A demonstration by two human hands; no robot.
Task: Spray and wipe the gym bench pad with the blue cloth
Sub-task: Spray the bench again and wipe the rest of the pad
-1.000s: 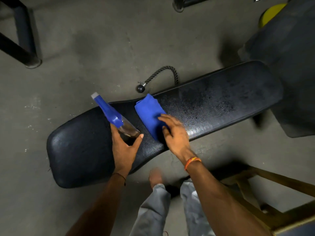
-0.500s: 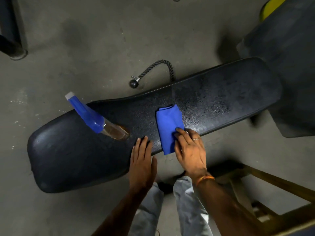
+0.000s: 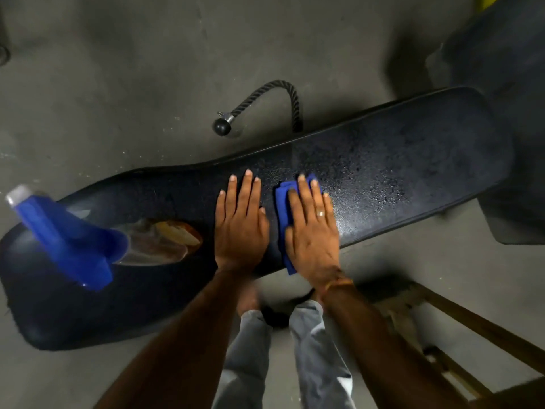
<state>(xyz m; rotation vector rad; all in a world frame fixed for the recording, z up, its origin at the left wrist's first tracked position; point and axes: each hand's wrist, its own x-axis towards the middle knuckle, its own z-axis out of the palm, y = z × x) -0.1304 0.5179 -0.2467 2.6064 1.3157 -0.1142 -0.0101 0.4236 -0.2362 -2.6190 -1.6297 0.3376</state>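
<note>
The long black bench pad [image 3: 398,172] runs from lower left to upper right, its right half speckled with droplets. My right hand [image 3: 312,228] lies flat with straight fingers on the folded blue cloth [image 3: 283,208], pressing it onto the pad's middle. My left hand [image 3: 240,222] rests flat on the bare pad just left of the cloth. A spray bottle [image 3: 88,240] with a blue trigger head and clear body stands on the pad's left part, apart from both hands.
A black rope handle [image 3: 265,95] with a ball end lies on the concrete floor beyond the pad. A wooden frame [image 3: 472,335] stands at the lower right. Dark equipment [image 3: 501,69] fills the upper right. My grey trouser legs [image 3: 295,364] are below.
My left hand let go of the spray bottle, which now stands on the pad, and laid flat on the pad. My right hand slid the cloth rightward along the pad and now covers it.
</note>
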